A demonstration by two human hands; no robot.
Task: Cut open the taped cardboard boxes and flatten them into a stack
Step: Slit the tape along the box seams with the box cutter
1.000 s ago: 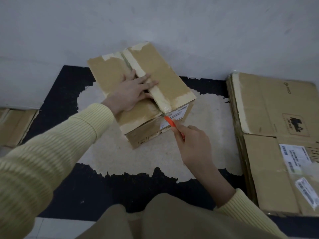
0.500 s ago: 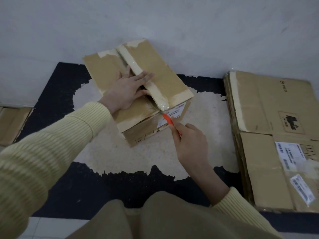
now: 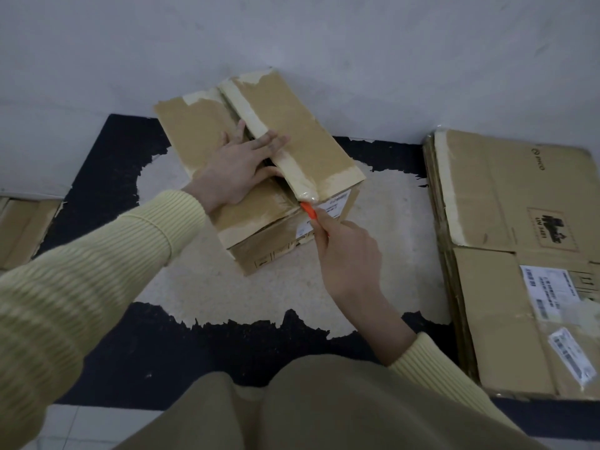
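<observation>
Against the wall (image 3: 292, 43), box (image 3: 302, 131) seam (image 3: 280, 182) now gapes wider beyond the cutter (image 3: 307, 211).

The flattened cardboard (image 3: 506, 196) on the right bears a framed mark (image 3: 552, 233) reading "UN 3481". Farther off, a small logo (image 3: 537, 159) seems to read "PICO". Its white labels (image 3: 548, 292) and the taped box's (image 3: 292, 131) label (image 3: 324, 212) are illegible.

Before me a black mat (image 3: 136, 345), worn to a pale patch (image 3: 227, 297), meets the grey wall (image 3: 292, 37); white tiles (image 3: 74, 427) edge it.
</observation>
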